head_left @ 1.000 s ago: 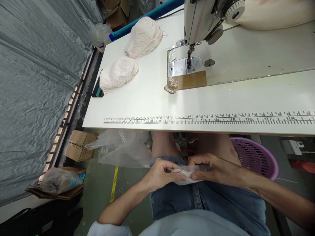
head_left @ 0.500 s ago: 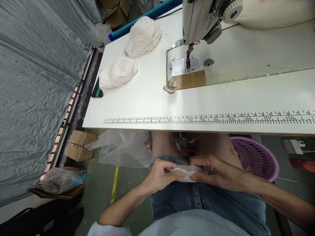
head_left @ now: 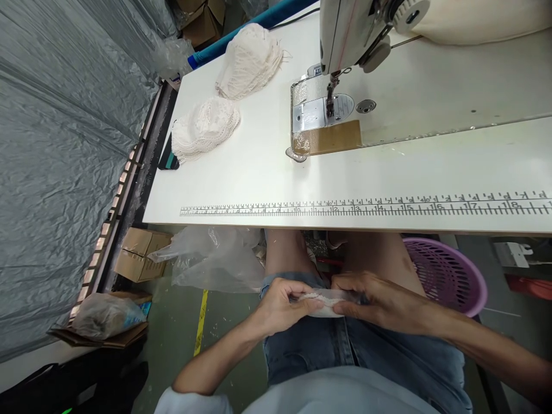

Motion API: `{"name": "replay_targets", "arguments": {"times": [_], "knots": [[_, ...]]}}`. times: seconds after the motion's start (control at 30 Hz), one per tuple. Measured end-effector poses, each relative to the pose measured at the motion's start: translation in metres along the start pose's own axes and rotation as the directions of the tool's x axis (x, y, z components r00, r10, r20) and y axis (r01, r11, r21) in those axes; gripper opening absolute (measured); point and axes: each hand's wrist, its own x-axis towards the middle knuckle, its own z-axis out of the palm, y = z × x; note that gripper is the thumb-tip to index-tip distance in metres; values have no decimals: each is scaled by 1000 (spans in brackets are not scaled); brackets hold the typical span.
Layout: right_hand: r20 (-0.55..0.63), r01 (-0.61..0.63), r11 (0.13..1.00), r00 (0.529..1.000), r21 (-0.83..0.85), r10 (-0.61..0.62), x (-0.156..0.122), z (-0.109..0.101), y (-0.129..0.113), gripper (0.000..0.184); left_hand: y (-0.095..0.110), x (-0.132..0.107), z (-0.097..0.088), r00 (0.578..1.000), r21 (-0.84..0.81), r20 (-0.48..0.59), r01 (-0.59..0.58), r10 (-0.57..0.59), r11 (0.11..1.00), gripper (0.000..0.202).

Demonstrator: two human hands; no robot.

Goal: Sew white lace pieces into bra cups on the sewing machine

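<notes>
Over my lap, both hands grip a small white lace piece (head_left: 324,308) with sheer, see-through material along it. My left hand (head_left: 282,306) pinches its left end between thumb and fingers. At the other end my right hand (head_left: 366,300) closes on it the same way, thumb on the near side. Parts of the piece are hidden under the fingers. On the table's left lie two piles of white lace cups, one nearer (head_left: 206,129) and one farther back (head_left: 250,62).
A sewing machine (head_left: 349,34) stands on the white table (head_left: 250,184), which has a printed ruler along its front edge. Below are a purple basket (head_left: 463,282) at right, a clear plastic bag (head_left: 215,259) and a cardboard box (head_left: 140,253) at left. Cream fabric (head_left: 487,20) lies back right.
Both hands keep their hold on the lace piece and have barely moved. The view has shifted very slightly.
</notes>
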Motion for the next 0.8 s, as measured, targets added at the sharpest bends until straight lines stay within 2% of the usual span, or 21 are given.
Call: {"name": "replay_targets", "arguments": {"times": [0.1, 0.17, 0.2, 0.23, 0.3, 0.33, 0.37, 0.4, 0.43, 0.47, 0.53, 0.6, 0.67, 0.73, 0.8], "knots": [[-70, 109, 988, 991, -110, -117, 6, 3, -2, 23, -1, -2, -2, 993, 213, -42, -96, 107, 972, 22], [-138, 207, 952, 961, -224, -241, 11, 5, -4, 17, 0, -7, -1, 967, 386, -77, -195, 242, 902, 21], [-177, 241, 921, 936, -305, -304, 14, 5, -5, 17, 0, -11, 0, 934, 483, -84, -267, 348, 834, 21], [-218, 262, 882, 905, -392, -365, 16, 6, -6, 19, 1, -16, 2, 881, 583, -75, -342, 468, 737, 22], [-297, 271, 802, 827, -532, -476, 20, 6, -7, 22, 4, -27, 5, 752, 727, 34, -471, 658, 501, 20], [-323, 283, 777, 790, -562, -522, 20, 7, -6, 23, 6, -31, 6, 702, 733, 112, -537, 703, 419, 19], [-336, 311, 765, 760, -564, -556, 20, 8, -5, 24, 9, -34, 6, 666, 694, 176, -606, 725, 388, 19], [-334, 353, 764, 743, -541, -580, 20, 9, -3, 24, 12, -36, 4, 647, 632, 195, -658, 738, 410, 20], [-320, 399, 768, 739, -500, -592, 20, 10, -1, 25, 15, -36, 1, 639, 570, 165, -683, 751, 456, 21], [-298, 443, 778, 746, -445, -595, 19, 11, 2, 25, 17, -34, -3, 647, 530, 101, -678, 755, 510, 23], [-245, 505, 803, 775, -315, -583, 18, 12, 6, 25, 19, -25, -11, 711, 535, -19, -587, 703, 608, 37], [-189, 523, 832, 812, -184, -552, 17, 11, 7, 25, 16, -13, -18, 814, 557, 20, -491, 580, 670, 56], [-146, 508, 857, 845, -82, -515, 15, 8, 6, 26, 7, -2, -20, 879, 542, 99, -440, 466, 716, 55], [-116, 468, 884, 877, -16, -466, 12, 5, 4, 27, -3, 5, -18, 895, 533, 54, -401, 443, 745, 46], [-87, 425, 905, 903, 36, -421, 10, 2, 2, 29, -9, 7, -14, 880, 532, -27, -389, 474, 753, 49]]}}
